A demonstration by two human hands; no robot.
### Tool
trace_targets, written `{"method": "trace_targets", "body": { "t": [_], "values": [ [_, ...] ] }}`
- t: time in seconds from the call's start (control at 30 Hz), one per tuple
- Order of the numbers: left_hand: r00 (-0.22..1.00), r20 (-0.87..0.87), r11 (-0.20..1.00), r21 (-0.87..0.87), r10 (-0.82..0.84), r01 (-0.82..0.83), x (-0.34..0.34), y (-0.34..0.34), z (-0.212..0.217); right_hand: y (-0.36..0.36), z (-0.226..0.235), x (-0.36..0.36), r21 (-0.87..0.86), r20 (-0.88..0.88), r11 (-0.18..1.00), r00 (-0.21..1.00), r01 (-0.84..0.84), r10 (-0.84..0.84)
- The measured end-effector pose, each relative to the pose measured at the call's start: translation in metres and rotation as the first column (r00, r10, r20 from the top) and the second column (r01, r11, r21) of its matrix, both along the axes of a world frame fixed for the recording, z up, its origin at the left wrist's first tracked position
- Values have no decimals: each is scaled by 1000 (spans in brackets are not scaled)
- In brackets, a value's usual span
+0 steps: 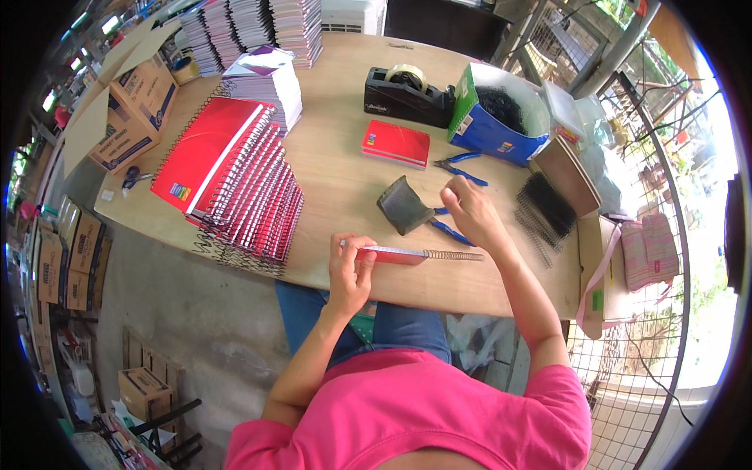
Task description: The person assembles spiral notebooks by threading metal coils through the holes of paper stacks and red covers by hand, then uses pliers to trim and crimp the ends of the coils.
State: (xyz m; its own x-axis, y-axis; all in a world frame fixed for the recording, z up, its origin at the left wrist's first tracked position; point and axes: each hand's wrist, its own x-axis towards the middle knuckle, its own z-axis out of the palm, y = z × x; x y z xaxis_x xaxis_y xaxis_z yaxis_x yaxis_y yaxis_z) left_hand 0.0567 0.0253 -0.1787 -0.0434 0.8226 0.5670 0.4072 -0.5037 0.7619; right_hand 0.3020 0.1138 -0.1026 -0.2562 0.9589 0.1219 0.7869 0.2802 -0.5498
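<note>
Pinching a red notebook [398, 256] with left hand [350, 272], right hand [468, 207] curled.

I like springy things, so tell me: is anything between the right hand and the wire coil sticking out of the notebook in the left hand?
In this view, blue-handled pliers lie on the table between the right hand and the coil. They lie low, so the hand could probably pass over them. Nothing else visible blocks it.

This looks like a notebook-binding workshop: stacked spiral notebooks [249, 184], black wire coils [548, 204] and pliers [462, 157] share the worktop [333, 168].
</note>
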Motion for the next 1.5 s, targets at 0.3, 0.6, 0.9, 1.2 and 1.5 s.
{"method": "trace_targets", "body": {
  "t": [0.3, 0.6, 0.9, 1.2, 1.5],
  "values": [
    [998, 10, 998, 10, 56, -56, -14, -2, -1, 45, 17, -32, -86, 505, 884, 745, -459, 436],
    [993, 8, 992, 43, 118, -118, -16, -3, -2, 26, -15, -88, 7, 512, 992, 853, -122, 101],
    [991, -19, 990, 47, 134, -133, -12, 12, 0, 31, -22, -57, 185, 225, 931, 936, -314, 270],
    [1000, -29, 997, 81, -5, 7, -7, 30, -1, 10, 5, 23, -449, -591, 665, 757, -597, 280],
    [998, 51, 999, -14, -45, 46, 0, 26, 0, 1, 9, 1, -261, -223, 769, 812, -583, 540]
  ]
}}
